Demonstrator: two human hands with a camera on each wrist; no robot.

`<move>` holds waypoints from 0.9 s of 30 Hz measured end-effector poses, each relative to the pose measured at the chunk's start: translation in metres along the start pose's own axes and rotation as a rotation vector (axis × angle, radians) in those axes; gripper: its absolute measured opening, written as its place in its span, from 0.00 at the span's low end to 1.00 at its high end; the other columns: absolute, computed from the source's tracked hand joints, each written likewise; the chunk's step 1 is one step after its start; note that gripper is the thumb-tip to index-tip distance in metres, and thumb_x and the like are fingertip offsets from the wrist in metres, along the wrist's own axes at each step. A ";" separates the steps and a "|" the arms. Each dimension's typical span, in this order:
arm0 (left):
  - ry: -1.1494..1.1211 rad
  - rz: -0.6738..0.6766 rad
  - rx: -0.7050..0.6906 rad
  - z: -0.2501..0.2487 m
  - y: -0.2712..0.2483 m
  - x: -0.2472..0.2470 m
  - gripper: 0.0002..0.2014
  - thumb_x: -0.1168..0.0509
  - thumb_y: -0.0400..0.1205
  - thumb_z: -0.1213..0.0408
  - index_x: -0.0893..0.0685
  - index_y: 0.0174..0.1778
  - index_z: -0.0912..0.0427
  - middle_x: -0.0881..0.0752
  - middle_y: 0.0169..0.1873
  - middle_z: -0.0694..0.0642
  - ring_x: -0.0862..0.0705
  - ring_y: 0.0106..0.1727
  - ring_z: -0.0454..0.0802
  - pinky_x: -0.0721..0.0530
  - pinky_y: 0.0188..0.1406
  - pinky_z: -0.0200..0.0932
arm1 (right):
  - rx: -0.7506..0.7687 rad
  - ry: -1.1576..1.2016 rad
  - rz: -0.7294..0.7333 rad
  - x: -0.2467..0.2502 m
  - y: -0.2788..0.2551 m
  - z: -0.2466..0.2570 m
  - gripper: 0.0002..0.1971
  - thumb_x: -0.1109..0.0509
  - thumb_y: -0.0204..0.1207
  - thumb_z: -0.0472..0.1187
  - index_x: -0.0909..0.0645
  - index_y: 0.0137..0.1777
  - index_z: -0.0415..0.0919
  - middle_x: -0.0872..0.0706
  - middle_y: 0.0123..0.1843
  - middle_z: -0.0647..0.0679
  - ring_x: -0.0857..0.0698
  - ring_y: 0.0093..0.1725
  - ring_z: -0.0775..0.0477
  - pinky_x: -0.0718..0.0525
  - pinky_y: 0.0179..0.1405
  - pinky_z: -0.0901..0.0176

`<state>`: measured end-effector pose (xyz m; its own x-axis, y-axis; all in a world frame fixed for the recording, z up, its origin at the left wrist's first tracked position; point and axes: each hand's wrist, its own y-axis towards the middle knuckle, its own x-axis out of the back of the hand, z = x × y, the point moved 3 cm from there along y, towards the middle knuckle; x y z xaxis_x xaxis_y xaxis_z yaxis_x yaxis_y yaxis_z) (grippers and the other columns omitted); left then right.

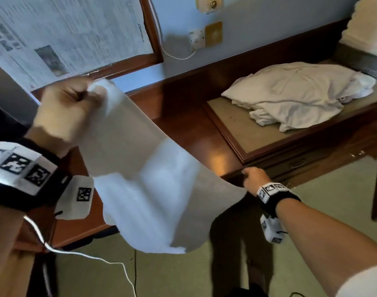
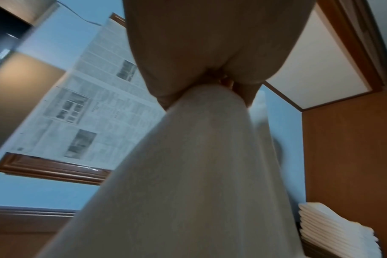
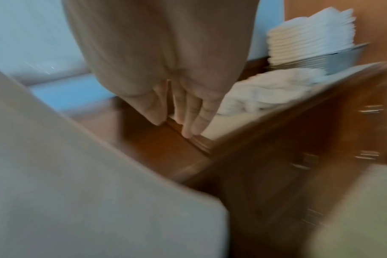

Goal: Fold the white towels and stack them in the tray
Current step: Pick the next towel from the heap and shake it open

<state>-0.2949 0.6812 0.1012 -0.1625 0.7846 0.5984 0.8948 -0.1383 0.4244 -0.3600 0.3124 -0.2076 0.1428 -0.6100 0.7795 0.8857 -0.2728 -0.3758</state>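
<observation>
Stretching a thin white cloth towel (image 1: 153, 179) between our hands, left hand (image 1: 65, 112) and right hand (image 1: 252, 179) each pinching a corner; a slack pinch could drop it onto the floor.
</observation>
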 end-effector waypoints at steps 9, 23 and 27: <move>0.063 0.292 -0.105 -0.024 -0.003 -0.090 0.06 0.28 0.84 0.62 0.06 0.47 0.56 0.08 0.38 0.55 0.17 0.37 0.44 0.15 0.43 0.52 | 0.900 0.573 0.104 0.120 -0.059 0.221 0.16 0.27 0.76 0.30 0.19 0.63 0.41 0.13 0.53 0.49 0.15 0.48 0.55 0.18 0.47 0.66; -0.425 -0.076 0.112 -0.041 0.011 -0.084 0.07 0.30 0.85 0.67 0.09 0.43 0.64 0.09 0.37 0.55 0.15 0.37 0.45 0.16 0.39 0.40 | 1.288 0.363 -0.176 0.221 -0.047 0.299 0.11 0.35 0.83 0.30 0.12 0.56 0.40 0.12 0.49 0.58 0.17 0.48 0.68 0.23 0.52 0.73; -0.516 -0.164 0.136 -0.035 0.007 -0.106 0.01 0.29 0.83 0.70 0.13 0.45 0.62 0.09 0.38 0.56 0.12 0.38 0.50 0.14 0.38 0.42 | 1.332 0.432 -0.246 0.260 -0.034 0.309 0.11 0.34 0.81 0.31 0.11 0.56 0.40 0.11 0.48 0.57 0.14 0.51 0.59 0.18 0.56 0.64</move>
<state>-0.2861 0.5758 0.0648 -0.1102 0.9881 0.1069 0.9261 0.0631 0.3719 -0.2163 0.3934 0.1626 -0.0024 -0.8921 0.4519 0.6499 0.3421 0.6787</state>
